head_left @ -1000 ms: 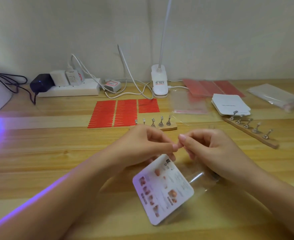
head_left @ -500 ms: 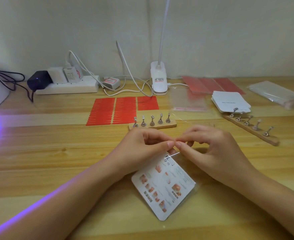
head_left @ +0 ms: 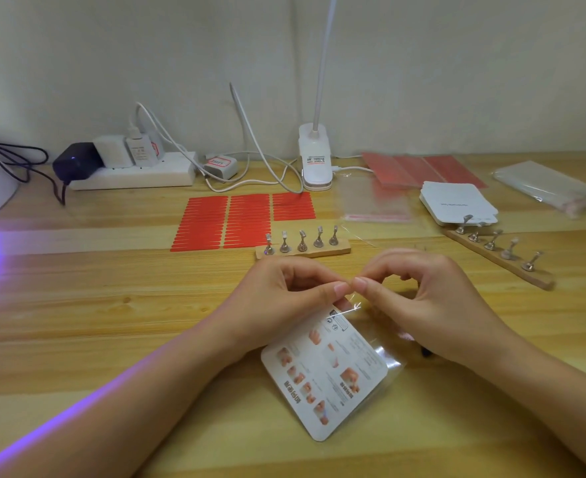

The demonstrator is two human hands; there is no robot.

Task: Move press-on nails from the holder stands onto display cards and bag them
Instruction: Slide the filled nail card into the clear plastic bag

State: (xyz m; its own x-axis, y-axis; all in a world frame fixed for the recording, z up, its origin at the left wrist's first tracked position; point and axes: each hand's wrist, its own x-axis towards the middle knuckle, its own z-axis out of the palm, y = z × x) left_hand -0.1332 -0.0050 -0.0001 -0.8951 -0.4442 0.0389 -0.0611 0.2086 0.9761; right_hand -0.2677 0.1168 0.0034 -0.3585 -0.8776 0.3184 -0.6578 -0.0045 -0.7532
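Now, printed display card [head_left: 326, 377], clear bag [head_left: 386, 357]

White power strip [head_left: 136, 175] with plugged chargers at the bench [head_left: 77, 305] rear; clip lamp [head_left: 315, 163] centre; red strip sheets [head_left: 229, 220] in front.

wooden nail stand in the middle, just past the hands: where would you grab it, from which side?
Grip the wooden base at its two short ends, coming from above. The stand lies flat and long, side to side, and five metal pegs stick up along the top, so a pinch across the middle would likely hit them. The ends look bare.
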